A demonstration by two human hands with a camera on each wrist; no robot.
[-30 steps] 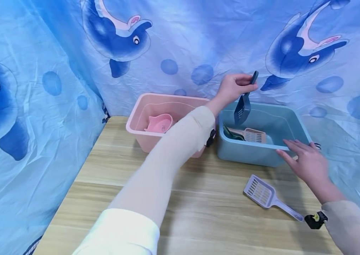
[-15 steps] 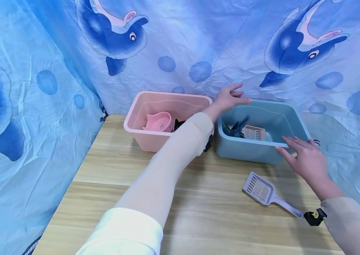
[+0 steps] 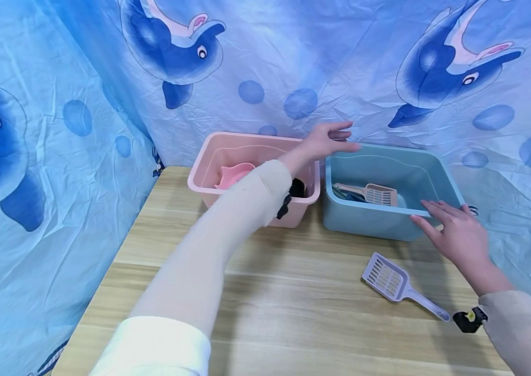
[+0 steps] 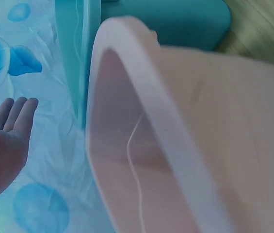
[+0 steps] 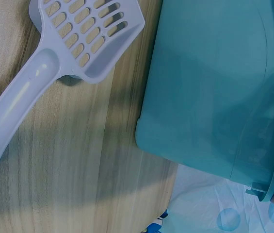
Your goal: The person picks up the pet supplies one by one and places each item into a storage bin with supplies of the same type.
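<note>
My left hand (image 3: 324, 142) is empty, fingers extended, held above the gap between the pink bin (image 3: 258, 137) and the blue bin (image 3: 369, 222). In the left wrist view the same hand (image 4: 3, 145) shows beside the pink bin's rim. My right hand (image 3: 463, 237) rests on the blue bin's front right rim with fairly straight fingers. Inside the blue bin lie a beige-pink litter scoop (image 3: 380, 195) and a dark blue-green scoop (image 3: 351, 195), partly hidden by the front wall. A lilac litter scoop (image 3: 388, 278) lies on the table before the blue bin.
Inside the pink bin are a pink cat-eared bowl (image 3: 234, 173) and a black item (image 3: 298, 188), both partly covered by my left arm. The wooden table (image 3: 303, 313) meets a blue dolphin-print curtain (image 3: 265, 57) at the back and left.
My left hand let go of the dark scoop, which dropped into the blue bin, and has drawn back to the left with fingers spread. The right hand stays on the rim.
</note>
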